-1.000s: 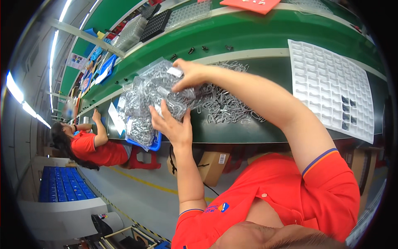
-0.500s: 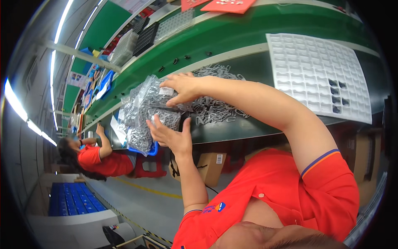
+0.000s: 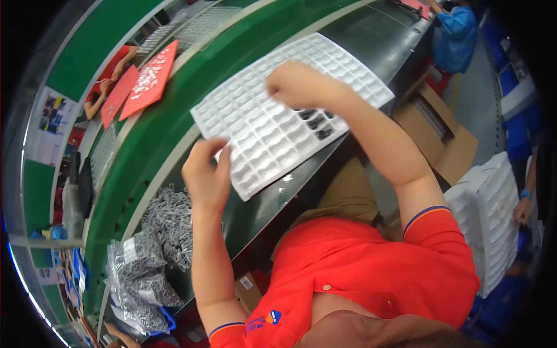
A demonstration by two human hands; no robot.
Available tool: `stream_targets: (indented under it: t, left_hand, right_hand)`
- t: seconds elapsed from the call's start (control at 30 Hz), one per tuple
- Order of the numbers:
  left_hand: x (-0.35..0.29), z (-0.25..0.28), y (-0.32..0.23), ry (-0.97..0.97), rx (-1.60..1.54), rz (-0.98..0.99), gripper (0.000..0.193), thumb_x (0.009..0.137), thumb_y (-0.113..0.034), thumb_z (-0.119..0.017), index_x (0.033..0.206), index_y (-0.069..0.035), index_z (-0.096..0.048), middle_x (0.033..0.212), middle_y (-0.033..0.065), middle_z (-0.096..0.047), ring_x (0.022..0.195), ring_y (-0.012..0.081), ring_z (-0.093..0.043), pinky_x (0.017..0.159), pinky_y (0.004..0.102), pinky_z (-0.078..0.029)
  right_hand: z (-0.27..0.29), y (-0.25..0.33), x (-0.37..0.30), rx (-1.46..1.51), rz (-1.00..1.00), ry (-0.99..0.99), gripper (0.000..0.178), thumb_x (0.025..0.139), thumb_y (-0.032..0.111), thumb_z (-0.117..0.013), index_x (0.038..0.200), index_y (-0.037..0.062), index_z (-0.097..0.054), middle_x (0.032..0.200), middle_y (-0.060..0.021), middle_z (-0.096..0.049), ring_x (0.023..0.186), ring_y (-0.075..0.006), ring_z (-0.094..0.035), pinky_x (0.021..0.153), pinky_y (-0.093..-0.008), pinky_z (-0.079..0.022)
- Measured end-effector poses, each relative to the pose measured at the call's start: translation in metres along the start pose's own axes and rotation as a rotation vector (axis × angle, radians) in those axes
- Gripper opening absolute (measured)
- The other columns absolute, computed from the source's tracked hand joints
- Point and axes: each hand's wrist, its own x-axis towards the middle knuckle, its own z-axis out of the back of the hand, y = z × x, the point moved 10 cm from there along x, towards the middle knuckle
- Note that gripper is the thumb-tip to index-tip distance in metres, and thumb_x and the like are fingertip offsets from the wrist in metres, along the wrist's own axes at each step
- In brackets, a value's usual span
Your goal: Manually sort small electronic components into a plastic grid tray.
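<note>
A white plastic tray (image 3: 264, 136) with rows of moulded pockets lies on the dark green bench. Several pockets near its front edge hold small black parts (image 3: 316, 123). Above the tray is my right hand (image 3: 299, 86), its fingers curled down and pressed together; whatever they may hold is hidden. Beside the tray's left edge is my left hand (image 3: 206, 177), fingers bent, with a gap between them and the thumb; nothing shows in it. Left of that hand lies a loose pile of metal links (image 3: 171, 223). Clear bags of links (image 3: 142, 261) are next to the pile.
A blue bin (image 3: 165, 322) is under the bags. Red boards (image 3: 148, 81) with small pieces rest on the shelf. An open cardboard box (image 3: 435, 133) and stacked white trays (image 3: 484, 220) stand beside the bench. Other people, one in blue (image 3: 455, 37), are nearby.
The view has turned toward the white tray. Both hands have left the bags of links; my right hand is now over the tray, my left beside its edge.
</note>
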Motion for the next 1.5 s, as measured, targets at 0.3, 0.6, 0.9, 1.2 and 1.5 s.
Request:
stream_targets:
  t: [0.3,0.6,0.9,1.2,1.5]
  left_hand:
    - [0.081,-0.213,-0.032,0.536,0.35,-0.131,0.018,0.079,-0.003,-0.059,0.093,0.003,-0.068,0.095,0.0257,-0.068,0.093,0.0412,-0.067,0.083,0.0478,-0.054]
    - [0.08,-0.126,-0.002,0.257,-0.093,0.055,0.021,0.08,0.001,-0.06,0.098,0.004,-0.07,0.094,0.0235,-0.071,0.089,0.0351,-0.071,0.081,0.0423,-0.055]
    - [-0.047,0.107,0.137,-0.516,-0.31,0.472,0.01,0.088,-0.003,-0.07,0.096,0.003,-0.069,0.085,0.0084,-0.07,0.076,0.0116,-0.065,0.065,0.0235,-0.056]
    - [-0.062,0.093,0.152,-0.523,-0.572,0.372,0.016,0.089,0.001,-0.067,0.106,0.003,-0.066,0.093,0.0072,-0.067,0.076,0.0113,-0.065,0.068,0.0246,-0.057]
    - [-0.065,0.052,0.155,-0.348,-0.875,0.593,0.027,0.087,0.006,-0.068,0.113,0.008,-0.063,0.097,0.0104,-0.069,0.082,0.0146,-0.068,0.078,0.0264,-0.058]
  right_hand:
    - [0.037,-0.067,-0.042,0.333,-0.063,-0.324,0.014,0.083,0.012,-0.068,0.089,-0.0005,-0.068,0.075,-0.0093,-0.067,0.07,-0.0149,-0.062,0.066,-0.0294,-0.05]
    - [0.036,0.009,-0.004,0.684,0.07,-0.537,0.009,0.089,0.007,-0.066,0.093,0.0009,-0.069,0.078,-0.0025,-0.068,0.071,-0.0088,-0.06,0.065,-0.0244,-0.048]
    - [-0.158,0.175,0.037,0.099,0.559,0.156,0.01,0.078,0.014,-0.069,0.084,0.0075,-0.073,0.077,-0.0142,-0.069,0.077,-0.033,-0.067,0.07,-0.0403,-0.052]
    - [-0.162,0.187,0.039,0.184,0.513,0.29,0.008,0.08,0.012,-0.069,0.078,0.0043,-0.07,0.077,-0.0109,-0.068,0.074,-0.0258,-0.066,0.068,-0.036,-0.05]
    - [-0.142,0.152,0.065,1.165,0.209,0.105,0.008,0.089,0.006,-0.065,0.085,0.0,-0.068,0.078,-0.0042,-0.066,0.074,-0.0093,-0.059,0.067,-0.026,-0.048]
